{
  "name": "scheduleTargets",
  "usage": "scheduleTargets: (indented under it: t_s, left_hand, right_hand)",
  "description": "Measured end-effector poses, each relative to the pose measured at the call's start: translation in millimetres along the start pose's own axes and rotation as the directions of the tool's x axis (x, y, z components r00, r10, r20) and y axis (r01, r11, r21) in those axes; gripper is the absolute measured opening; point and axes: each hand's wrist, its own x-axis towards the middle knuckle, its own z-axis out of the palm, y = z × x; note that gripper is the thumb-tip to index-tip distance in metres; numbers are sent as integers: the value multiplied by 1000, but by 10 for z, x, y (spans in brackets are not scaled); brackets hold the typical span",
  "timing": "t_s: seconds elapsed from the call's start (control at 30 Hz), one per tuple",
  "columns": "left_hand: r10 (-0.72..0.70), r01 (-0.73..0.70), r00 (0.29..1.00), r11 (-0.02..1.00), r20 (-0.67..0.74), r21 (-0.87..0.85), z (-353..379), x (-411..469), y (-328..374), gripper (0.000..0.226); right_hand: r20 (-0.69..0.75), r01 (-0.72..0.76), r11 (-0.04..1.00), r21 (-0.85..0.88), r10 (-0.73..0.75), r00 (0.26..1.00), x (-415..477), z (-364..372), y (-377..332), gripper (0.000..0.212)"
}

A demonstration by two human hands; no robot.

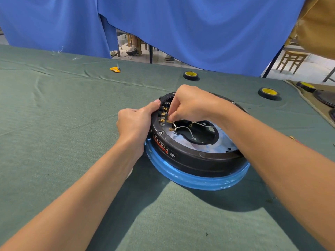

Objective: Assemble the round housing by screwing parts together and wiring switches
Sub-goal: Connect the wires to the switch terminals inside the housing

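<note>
so, left hand (135, 124) grips the round housing (192, 160) at its 9 o'clock; right hand (190, 104) pinches a white wire (183, 127) end at switch terminals (164, 113), 10 o'clock.

Table (54, 124) covered in wrinkled green cloth; the round housing (195, 160), black on a blue-wrapped base, sits on it right of centre. Beyond it lie a black tape roll (190, 75) with yellow core, a second roll (268, 93) well apart to the right, and a small yellow scrap (115, 69) to the left. A tan mat (304, 98) overlaps the right edge, a third roll (306, 86) on it
</note>
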Motion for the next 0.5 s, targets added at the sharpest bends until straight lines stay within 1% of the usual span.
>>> scheduleTargets:
  t_s: [0.17, 0.33, 0.5]
  left_hand:
    - [24, -23, 999, 999, -32, 27, -8, 19, -2, 35]
    - [20, -19, 999, 999, -45, 37, -13, 30, 2, 36]
    - [35, -33, 998, 999, -49, 39, -8, 39, -9, 37]
  right_hand:
    - [-71, 62, 997, -45, -65, 995, -11, 47, 24, 3]
    - [-42, 101, 982, -160, -109, 993, 34, 21, 10, 5]
    - [-10, 117, 976, -186, -121, 993, 62, -1, 15, 6]
